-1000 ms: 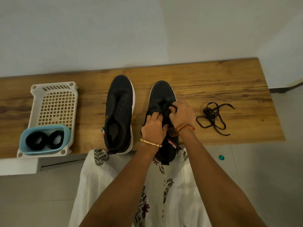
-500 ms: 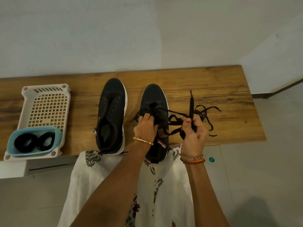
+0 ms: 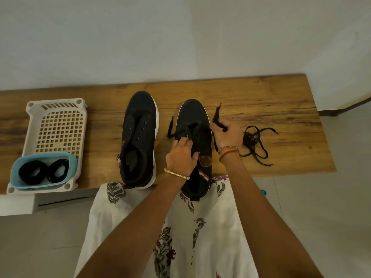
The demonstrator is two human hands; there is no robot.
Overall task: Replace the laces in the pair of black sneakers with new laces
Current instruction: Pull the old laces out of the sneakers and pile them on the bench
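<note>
Head view. We see both black sneakers standing side by side on the wooden worktop (image 3: 261, 93), toes pointing away from us. The left sneaker (image 3: 138, 141) is fully unlaced; its eyelets are bare. Its removed lace (image 3: 256, 145) lies in a loose tangle on the worktop to the right, well apart from the shoes. The right sneaker (image 3: 195, 121) is partly unlaced: the old lace (image 3: 217, 119) hangs slack out of its upper eyelets, with one free end trailing off the left side and another rising on the right.

We judge the removal stage to be about three quarters done. What is left: pull the last crossings out of the right sneaker, then thread new laces into both shoes. Two black coils (image 3: 43, 173), which we take to be the new laces, sit untouched in a blue tub (image 3: 14, 171) inside a white plastic basket (image 3: 56, 125) at the left end of the worktop.

Hand pose. The left hand (image 3: 181, 155) rests on the tongue area of the right sneaker, fingers curled, pinching the lace or the upper near the eyelets; we cannot tell which. The right hand (image 3: 226, 135) is just beside the right sneaker, back of the hand up, fingers bent round a section of the old lace, whose end sticks up above the fingers. Both forearms reach forward over a white patterned garment (image 3: 210, 227).
</note>
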